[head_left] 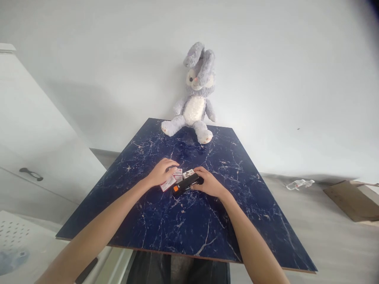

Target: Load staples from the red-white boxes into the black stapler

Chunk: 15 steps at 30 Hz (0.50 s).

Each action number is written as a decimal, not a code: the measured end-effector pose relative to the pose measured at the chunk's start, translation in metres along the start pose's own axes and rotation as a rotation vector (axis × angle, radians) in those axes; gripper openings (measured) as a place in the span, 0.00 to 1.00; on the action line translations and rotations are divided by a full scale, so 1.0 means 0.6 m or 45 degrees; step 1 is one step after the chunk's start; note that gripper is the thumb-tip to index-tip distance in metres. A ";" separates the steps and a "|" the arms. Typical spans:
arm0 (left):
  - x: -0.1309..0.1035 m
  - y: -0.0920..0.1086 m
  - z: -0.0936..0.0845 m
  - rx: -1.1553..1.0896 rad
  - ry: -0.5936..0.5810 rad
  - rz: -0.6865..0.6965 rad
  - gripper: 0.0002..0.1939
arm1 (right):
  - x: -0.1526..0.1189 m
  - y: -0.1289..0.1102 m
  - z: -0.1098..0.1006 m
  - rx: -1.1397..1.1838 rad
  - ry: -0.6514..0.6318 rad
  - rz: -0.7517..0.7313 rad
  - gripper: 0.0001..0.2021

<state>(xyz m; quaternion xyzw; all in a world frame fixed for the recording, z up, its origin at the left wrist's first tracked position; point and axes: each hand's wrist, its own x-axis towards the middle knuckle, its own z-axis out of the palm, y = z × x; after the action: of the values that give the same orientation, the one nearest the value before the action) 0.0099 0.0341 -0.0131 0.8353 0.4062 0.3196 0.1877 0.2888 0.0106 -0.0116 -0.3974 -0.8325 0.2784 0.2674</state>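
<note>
My right hand [208, 183] is closed around the right end of a black stapler [186, 184] with an orange tip, low over the tabletop. My left hand [162, 172] curls its fingers over a small white-and-red box [167, 184], with the thumb against it. A second small white-and-red box [178, 172] lies just right of my left thumb. Behind the stapler is a small white box with a dark picture [188, 173], close to my right fingertips. My fingers partly hide these things.
A grey plush rabbit [195, 108] sits at the far edge of the dark blue marbled table [189, 225], against the wall. A white cabinet [38, 138] stands at the left. On the floor to the right lie a clear plastic bottle [299, 184] and a piece of cardboard [349, 200].
</note>
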 end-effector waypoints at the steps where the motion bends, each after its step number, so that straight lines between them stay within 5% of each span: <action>1: -0.011 0.002 -0.010 -0.001 -0.010 0.019 0.17 | 0.000 0.000 0.001 -0.015 0.006 0.008 0.21; 6: -0.041 0.016 -0.016 0.104 -0.135 0.133 0.18 | 0.002 0.003 0.019 -0.141 0.121 0.096 0.13; 15: -0.030 -0.020 0.003 0.226 0.039 0.178 0.12 | 0.009 -0.007 0.021 -0.198 0.171 0.245 0.08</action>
<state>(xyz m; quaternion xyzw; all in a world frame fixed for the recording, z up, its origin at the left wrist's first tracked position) -0.0042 0.0268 -0.0283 0.8700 0.3764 0.3072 0.0840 0.2752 0.0094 -0.0165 -0.5127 -0.7899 0.2101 0.2629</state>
